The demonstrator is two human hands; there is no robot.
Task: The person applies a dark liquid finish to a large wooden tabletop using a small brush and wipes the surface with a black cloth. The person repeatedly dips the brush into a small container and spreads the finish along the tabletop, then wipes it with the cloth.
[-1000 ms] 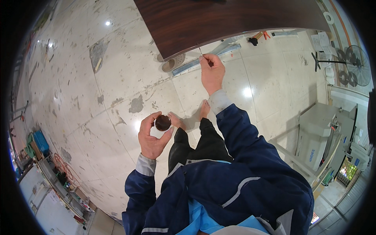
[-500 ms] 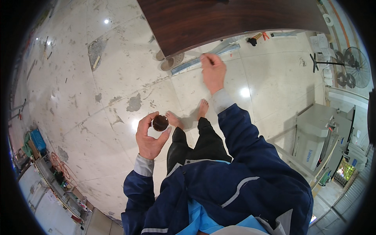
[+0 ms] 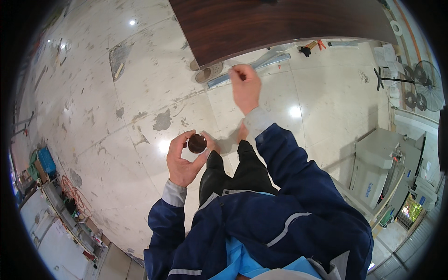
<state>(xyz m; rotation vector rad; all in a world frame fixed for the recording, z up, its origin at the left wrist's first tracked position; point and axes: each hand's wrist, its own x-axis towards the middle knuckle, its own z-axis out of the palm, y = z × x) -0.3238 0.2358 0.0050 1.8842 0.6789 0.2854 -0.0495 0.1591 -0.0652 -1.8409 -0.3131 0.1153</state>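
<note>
Head view, looking straight down: small dark round disc [image 3: 197, 143] near the middle of the frame, slightly left of centre, pinched at its rim by the left hand [image 3: 183, 161], thumb on one side and curled fingers [image 3: 176, 140] on the other, clamped on it above the floor. Right hand [image 3: 244, 86] raised higher in the frame, just below the near edge of the dark wooden table [image 3: 280, 23], fingertips pressed together as if pinching something too small to make out; whether anything was held there, impossible to tell. Both forearms in blue jacket sleeves with grey cuffs, rising from the lower edge; dark trousers and bare feet directly beneath the disc and hands. Pale, stained floor tiles [image 3: 116, 107] all around, with bright light reflections. Round floor drain [image 3: 208, 73] just beside the table edge, left of the right hand, and a long pale strip [image 3: 266, 62] lying next to it. Standing fan [image 3: 415, 86] at the far right edge, grey machine cabinet [image 3: 380, 161] at right below it, cluttered shelving [image 3: 51, 186] at lower left.
</note>
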